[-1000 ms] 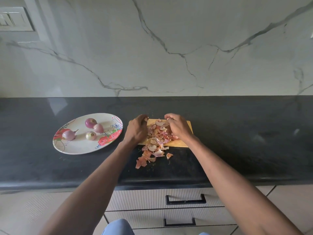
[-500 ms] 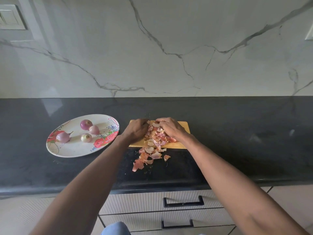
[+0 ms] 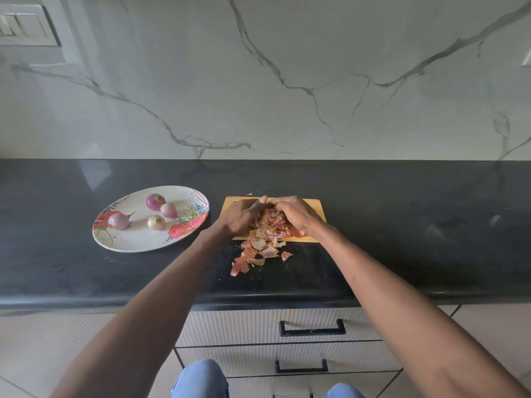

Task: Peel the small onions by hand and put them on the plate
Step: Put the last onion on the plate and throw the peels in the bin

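- The marble wall (image 3: 287,81) stood behind the scene, a switch panel (image 3: 26,25) at its far left.
- The black tabletop (image 3: 416,225) ran across the view, with pale drawers (image 3: 287,340) below its near edge.
- The floral plate (image 3: 129,242) lay on the left of the tabletop, well apart from both hands, and carried four peeled onions (image 3: 155,201).
- The yellow cutting board (image 3: 317,203) lay right of the plate, near the middle of the tabletop.
- A heap of onion peels (image 3: 264,239) covered the board's middle and spilled off its near edge onto the tabletop.
- The left hand (image 3: 240,218) rested on the left side of the heap, fingers curled into the peels.
- The right hand (image 3: 293,215) rested on the right side of the heap, fingers curled likewise; the two hands nearly met at the far end.
- Whether either hand held an onion could not be told, the peels and fingers hiding it.
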